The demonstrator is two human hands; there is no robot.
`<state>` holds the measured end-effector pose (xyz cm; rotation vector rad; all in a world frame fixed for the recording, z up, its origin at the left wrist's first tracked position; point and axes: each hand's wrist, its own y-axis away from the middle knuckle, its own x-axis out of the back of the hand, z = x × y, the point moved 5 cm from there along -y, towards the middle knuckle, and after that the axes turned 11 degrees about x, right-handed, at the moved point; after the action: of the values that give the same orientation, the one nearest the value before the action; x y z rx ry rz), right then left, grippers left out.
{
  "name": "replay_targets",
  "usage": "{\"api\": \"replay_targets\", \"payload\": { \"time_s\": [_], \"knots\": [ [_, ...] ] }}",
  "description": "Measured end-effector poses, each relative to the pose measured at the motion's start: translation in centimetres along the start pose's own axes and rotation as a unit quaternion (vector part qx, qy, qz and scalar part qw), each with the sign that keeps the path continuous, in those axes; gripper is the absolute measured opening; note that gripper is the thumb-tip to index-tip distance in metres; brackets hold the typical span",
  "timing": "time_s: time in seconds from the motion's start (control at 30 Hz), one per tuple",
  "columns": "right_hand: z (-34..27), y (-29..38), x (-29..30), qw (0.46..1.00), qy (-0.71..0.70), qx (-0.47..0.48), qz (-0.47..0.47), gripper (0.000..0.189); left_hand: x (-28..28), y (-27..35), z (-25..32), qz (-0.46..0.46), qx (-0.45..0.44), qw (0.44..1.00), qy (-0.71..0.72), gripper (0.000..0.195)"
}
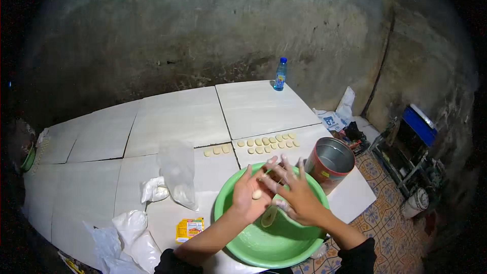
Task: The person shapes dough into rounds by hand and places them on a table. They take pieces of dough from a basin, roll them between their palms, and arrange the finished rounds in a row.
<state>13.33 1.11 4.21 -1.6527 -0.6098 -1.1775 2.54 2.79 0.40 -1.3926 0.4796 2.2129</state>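
Note:
Above a large green plastic basin point(281, 249), my left hand point(249, 196) is palm up with a small ball of dough point(257, 194) resting on the palm. My right hand point(295, 194) hovers just beside it, fingers spread and whitened with flour or dough. Below the right hand, a loop-shaped piece of dough point(268, 217) shows at the basin's middle; whether that hand grips it is unclear. Beyond the basin, rows of small flattened dough pieces point(266, 141) lie on the white tiled table, with a few more point(217, 150) left of a tile joint.
A large open tin point(331, 163) stands right of the basin. Left are a clear plastic bag point(179, 175), bags of white powder point(131, 228) and a yellow packet point(189, 230). A blue-capped bottle point(280, 74) stands at the far table edge, near the wall.

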Motion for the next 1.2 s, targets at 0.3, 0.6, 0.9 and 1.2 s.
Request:
{"api": "replay_targets", "payload": {
  "time_s": [0.3,0.6,0.9,1.2],
  "knots": [
    [-1.3,1.8,-2.3,0.996,-0.012,0.088,-0.021,0.057,0.7,-0.4,1.1,-0.081,-0.037,0.996,0.008,0.064],
    [-4.4,0.7,-2.1,0.987,-0.101,0.122,-0.038,0.068,-1.3,0.2,0.7,-0.193,0.041,0.98,0.024,0.093],
    [-4.3,0.4,-3.4,0.986,-0.112,0.112,-0.053,0.07,-1.4,0.4,-1.3,-0.206,0.119,0.97,0.039,0.102],
    [-2.8,0.5,-1.2,0.996,0.044,0.079,0.02,0.077,-1.5,0.5,0.5,-0.185,0.043,0.982,-0.014,0.102]
  ]
}}
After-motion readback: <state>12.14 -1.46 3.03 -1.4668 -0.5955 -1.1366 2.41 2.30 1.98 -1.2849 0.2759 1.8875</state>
